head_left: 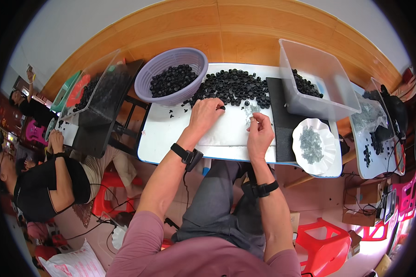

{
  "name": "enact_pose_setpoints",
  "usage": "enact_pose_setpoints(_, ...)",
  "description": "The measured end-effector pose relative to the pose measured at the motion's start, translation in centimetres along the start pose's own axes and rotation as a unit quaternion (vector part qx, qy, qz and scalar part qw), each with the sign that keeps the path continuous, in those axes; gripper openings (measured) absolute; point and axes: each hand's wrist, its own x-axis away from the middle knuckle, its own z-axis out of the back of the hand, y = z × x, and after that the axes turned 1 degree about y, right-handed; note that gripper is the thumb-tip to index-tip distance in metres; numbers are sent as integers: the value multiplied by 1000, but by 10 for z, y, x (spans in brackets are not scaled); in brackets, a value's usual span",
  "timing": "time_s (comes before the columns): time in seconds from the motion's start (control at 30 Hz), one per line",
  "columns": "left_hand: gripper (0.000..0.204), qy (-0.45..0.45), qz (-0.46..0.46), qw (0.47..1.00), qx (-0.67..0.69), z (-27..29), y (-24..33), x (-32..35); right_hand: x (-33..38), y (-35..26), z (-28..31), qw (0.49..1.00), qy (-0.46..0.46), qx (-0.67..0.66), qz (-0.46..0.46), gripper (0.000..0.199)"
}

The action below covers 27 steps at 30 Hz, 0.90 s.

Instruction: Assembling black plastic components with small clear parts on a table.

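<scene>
My left hand [205,115] pinches a small black round part [222,108] between thumb and fingertips, just above the white table [166,138]. To its right, my right hand [260,135] is closed, thumb against fingers. Whatever it pinches is too small to make out. A little heap of clear bits [250,111] lies just beyond the right fingertips. Behind both hands spreads a wide pile of the same black parts [235,85]. A few tiny black pieces [172,114] are scattered left of my left hand.
A purple basket [142,69] of black parts stands back left. On the right, a clear plastic bin [319,108] with black parts sits on a black mat [283,129], near a white scalloped plate [329,150] of clear bits [311,144]. A person [51,180] works at left.
</scene>
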Motion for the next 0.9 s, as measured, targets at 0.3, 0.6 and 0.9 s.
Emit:
enact_pose_setpoints(0.3,16,14,-15,996,89,6,31,27,5,-5,-5,969,-147,150,130,31)
enact_pose_setpoints(0.6,18,-59,119,893,430,-8,20,47,4,-6,0,976,-216,28,19,21)
enact_pose_setpoints(0.9,18,-1,172,859,482,-16,8,57,5,-9,0,966,-237,88,44,21)
